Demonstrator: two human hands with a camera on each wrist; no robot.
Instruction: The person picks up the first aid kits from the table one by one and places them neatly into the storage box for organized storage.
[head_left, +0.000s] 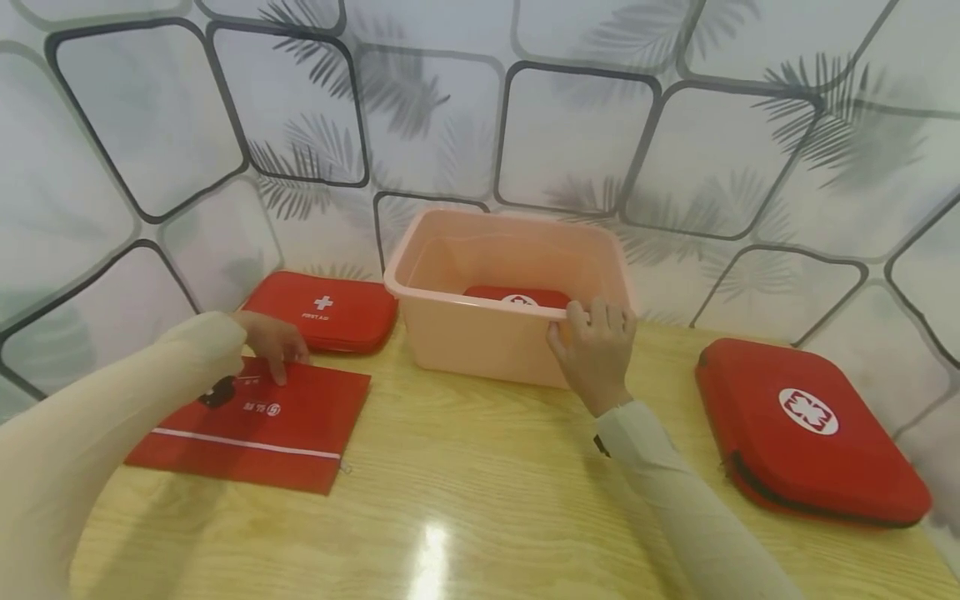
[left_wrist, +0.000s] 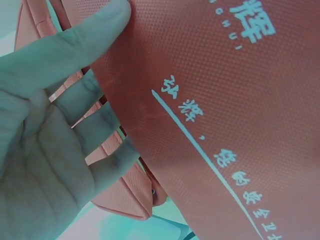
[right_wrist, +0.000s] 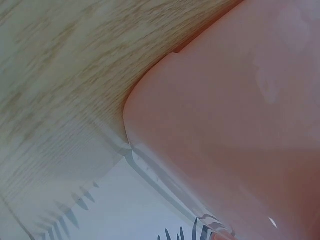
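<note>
On the left of the table lies a flat red zip pouch (head_left: 300, 425) with white printing and a pale zip strip. My left hand (head_left: 276, 337) pinches its far edge; in the left wrist view the thumb (left_wrist: 95, 37) lies over the pouch fabric (left_wrist: 210, 100) and the fingers go beneath it. A pink plastic bin (head_left: 480, 340) stands near the wall. My right hand (head_left: 597, 354) grips its front rim near the right corner, fingers curled over the edge. Only the bin's smooth wall (right_wrist: 225, 110) shows in the right wrist view, with no hand visible there.
Inside the bin lies a red case (head_left: 480, 292) with a white emblem, partly hidden. A red first aid pouch (head_left: 348, 312) sits behind the flat one. At the right is a large red zip case (head_left: 847, 454). A patterned wall covering (head_left: 577, 137) borders the wooden table (head_left: 480, 467).
</note>
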